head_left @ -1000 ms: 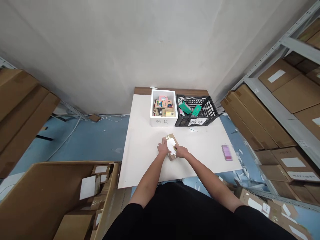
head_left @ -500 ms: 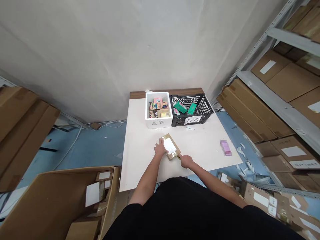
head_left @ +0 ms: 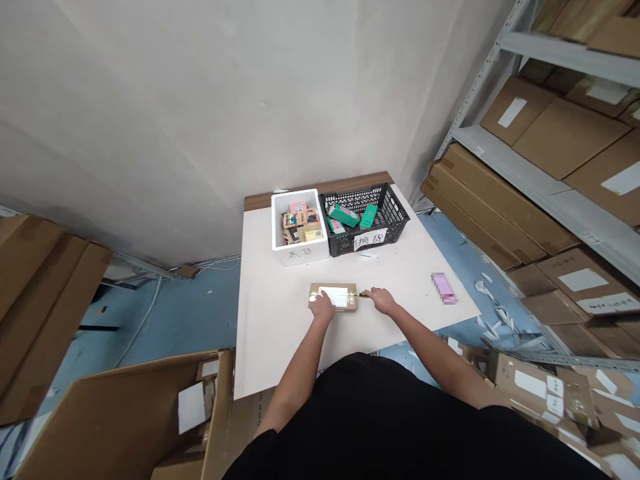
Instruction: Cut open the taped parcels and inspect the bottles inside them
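A small cardboard box (head_left: pixel 314 289) with a white label and shiny clear tape lies level on the white table (head_left: pixel 273 327). My left hand (head_left: pixel 323 306) grips its left part, with fingers over the label and near edge. My right hand (head_left: pixel 383 300) is closed round a slim yellow-and-black box cutter (head_left: pixel 364 295), held at the box's right end. The cutter's tip meets the tape there; how deep it goes I cannot tell.
Behind the box stand a white foam bin (head_left: pixel 303 255) of small packages and a black crate (head_left: pixel 345 245) with green boxes. A pink blurred item (head_left: pixel 444 288) lies at the table's right. A large open carton (head_left: pixel 125 407) sits lower left, and shelves (head_left: pixel 520 157) of cartons rise right.
The small box has turned from slanted to level, its long side now facing me. My right hand and the cutter have moved to its right end. The whole view has shifted slightly.
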A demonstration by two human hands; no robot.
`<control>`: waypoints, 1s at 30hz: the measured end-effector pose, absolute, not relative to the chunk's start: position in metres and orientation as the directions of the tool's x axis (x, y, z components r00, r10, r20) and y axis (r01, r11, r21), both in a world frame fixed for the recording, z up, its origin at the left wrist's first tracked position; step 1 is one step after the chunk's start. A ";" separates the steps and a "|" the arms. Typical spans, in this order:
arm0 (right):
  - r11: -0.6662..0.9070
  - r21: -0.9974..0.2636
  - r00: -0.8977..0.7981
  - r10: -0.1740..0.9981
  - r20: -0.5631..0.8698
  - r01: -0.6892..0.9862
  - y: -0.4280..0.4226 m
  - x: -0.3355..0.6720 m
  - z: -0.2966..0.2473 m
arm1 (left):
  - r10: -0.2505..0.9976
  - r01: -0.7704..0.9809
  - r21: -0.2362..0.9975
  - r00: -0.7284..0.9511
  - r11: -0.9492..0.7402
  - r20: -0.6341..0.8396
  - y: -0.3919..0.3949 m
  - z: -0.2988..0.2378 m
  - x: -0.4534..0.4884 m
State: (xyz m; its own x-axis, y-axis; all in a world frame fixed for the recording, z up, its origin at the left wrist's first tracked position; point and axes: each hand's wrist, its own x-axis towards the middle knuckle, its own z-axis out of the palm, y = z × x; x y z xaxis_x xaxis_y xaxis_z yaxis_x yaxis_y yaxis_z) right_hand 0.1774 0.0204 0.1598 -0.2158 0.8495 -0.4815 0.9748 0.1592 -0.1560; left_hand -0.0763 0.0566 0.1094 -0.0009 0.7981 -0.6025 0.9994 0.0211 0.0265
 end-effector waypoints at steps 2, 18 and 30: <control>0.180 -0.195 -0.254 0.838 -0.484 0.964 0.026 0.189 0.161 | 0.794 0.991 0.070 0.136 -0.118 -0.592 0.065 0.109 -0.075; -0.512 -0.710 0.143 0.846 -0.513 0.484 0.017 0.256 0.149 | 0.839 0.972 -0.009 0.200 -0.237 -0.505 0.046 0.086 -0.061; -0.716 -0.626 0.051 0.670 -0.740 0.309 0.046 0.190 0.102 | 0.856 0.989 -0.059 0.089 -0.138 -0.510 0.047 0.084 -0.039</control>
